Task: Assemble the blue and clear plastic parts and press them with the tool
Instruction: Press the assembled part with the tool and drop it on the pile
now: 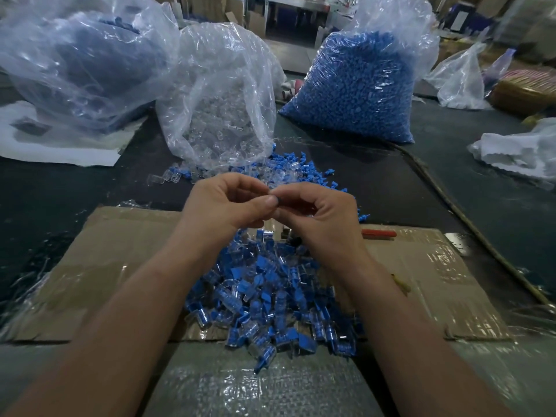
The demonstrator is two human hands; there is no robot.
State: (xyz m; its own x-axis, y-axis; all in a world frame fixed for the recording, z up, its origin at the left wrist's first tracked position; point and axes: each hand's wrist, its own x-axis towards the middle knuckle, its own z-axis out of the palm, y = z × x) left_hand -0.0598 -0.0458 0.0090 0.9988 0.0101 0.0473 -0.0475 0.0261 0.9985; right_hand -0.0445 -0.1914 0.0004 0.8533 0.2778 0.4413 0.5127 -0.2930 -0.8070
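Head view: the left hand (pixel 228 206) and right hand (pixel 319 215) meet above the pile of blue and clear parts (pixel 264 296) on the cardboard (pixel 120 251), fingers (pixel 255 188) of both curled, pinching one small part (pixel 277 201), mostly hidden, between them.

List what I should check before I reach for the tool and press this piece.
1. Part held: left hand and right hand pinch a small part between their fingertips. Ok.
2. Blue seated in clear: the fingers hide it. Cannot tell.
3. Tool at hand: a red handle lies on the cardboard, right of the right hand. Ok.
4. Hand free for the tool: both are busy. Not ok.
5. Drop spot: the pile of blue-and-clear pieces lies on the cardboard below the wrists. Ok.
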